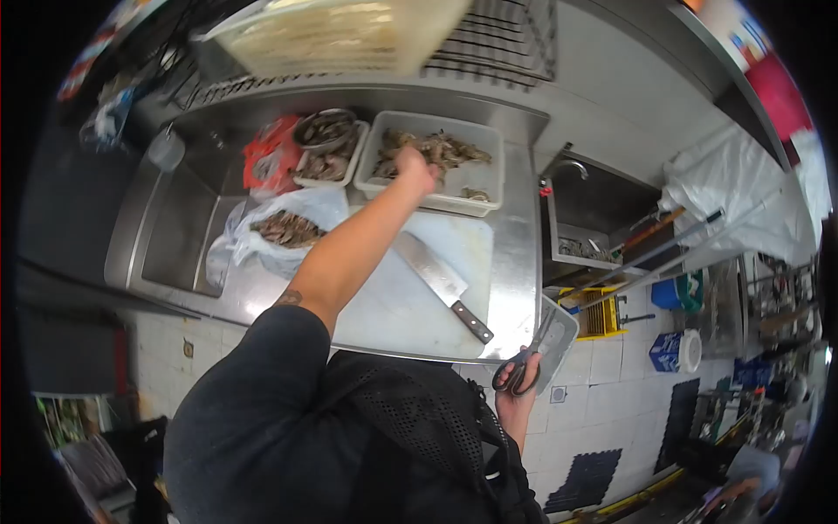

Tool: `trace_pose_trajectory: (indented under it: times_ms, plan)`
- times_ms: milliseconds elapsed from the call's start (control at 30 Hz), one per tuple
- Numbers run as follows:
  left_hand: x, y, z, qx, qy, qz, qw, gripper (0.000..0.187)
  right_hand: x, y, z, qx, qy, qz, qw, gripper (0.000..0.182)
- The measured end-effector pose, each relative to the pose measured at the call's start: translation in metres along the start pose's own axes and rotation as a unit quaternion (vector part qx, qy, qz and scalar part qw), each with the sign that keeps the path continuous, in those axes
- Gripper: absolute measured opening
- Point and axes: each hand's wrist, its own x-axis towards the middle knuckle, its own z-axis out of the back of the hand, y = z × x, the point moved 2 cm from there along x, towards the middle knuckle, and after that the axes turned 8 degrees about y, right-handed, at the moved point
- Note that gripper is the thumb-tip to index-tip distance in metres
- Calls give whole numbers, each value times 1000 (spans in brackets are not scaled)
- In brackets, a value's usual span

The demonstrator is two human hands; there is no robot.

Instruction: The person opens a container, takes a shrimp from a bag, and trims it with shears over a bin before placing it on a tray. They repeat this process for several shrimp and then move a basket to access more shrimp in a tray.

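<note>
My left hand [415, 169] reaches into a white plastic tub [491, 194] at the back of the counter, over a heap of raw shrimp [454, 148]. Its fingers look curled down among them, and whatever they pinch is hidden. By the counter's front right corner my right hand [518, 377] is closed round the black handles of kitchen scissors [524, 363], blades pointing up and away. A cleaver [431, 269] with a brown handle lies on the white cutting board [384, 316]. Left of the board, a clear plastic bag [253, 251] holds more brownish shrimp [286, 229].
A metal bowl [347, 117] of shrimp rests over a smaller white tub [305, 182], beside a red bag [269, 157]. Sinks stand left [175, 236] and right [602, 188]. Below the counter's right edge are a grey-white bin [560, 339] and a yellow crate [602, 313].
</note>
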Motion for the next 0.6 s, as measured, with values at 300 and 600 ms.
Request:
trace_pose_trajectory:
  times_ms: [300, 600]
  plan:
    - [-124, -33, 236, 450, 111, -232, 855, 25, -16, -75, -85, -136, 44, -30, 989, 49]
    - [-109, -194, 356, 769, 25, -296, 566, 12, -4, -128, -142, -142, 80, -42, 986, 51]
